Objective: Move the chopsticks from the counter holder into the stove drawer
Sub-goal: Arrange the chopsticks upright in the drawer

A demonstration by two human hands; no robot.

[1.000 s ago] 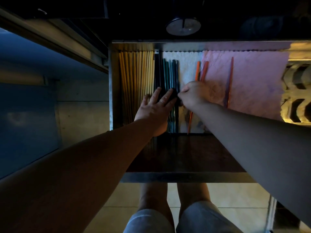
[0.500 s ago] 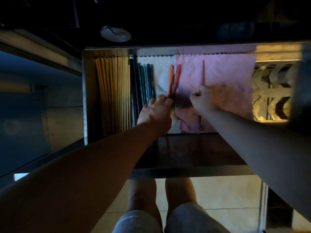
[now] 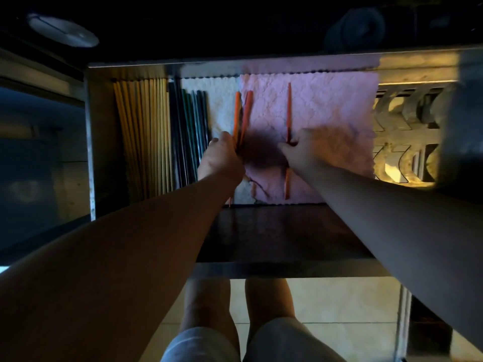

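Observation:
The open stove drawer (image 3: pixel 90 142) holds several yellow chopsticks (image 3: pixel 142 131) at its left and several dark chopsticks (image 3: pixel 189 131) beside them. Orange chopsticks (image 3: pixel 241 113) lie at the seam of a white cloth (image 3: pixel 222 105) and a pink cloth (image 3: pixel 326 113). My left hand (image 3: pixel 220 159) is closed around the two orange chopsticks at that seam. My right hand (image 3: pixel 304 150) pinches a single orange chopstick (image 3: pixel 288 108) lying on the pink cloth. The counter holder is out of view.
The drawer's dark front panel (image 3: pixel 274 236) lies below my forearms. A patterned metal rack (image 3: pixel 402 142) glows yellow to the right of the pink cloth. A round knob (image 3: pixel 62 31) sits up left. My legs stand on a tiled floor (image 3: pixel 339 301).
My left hand left the dark chopsticks and moved right onto the two orange ones. My right hand moved right to the single orange chopstick and gripped it. The view shifted.

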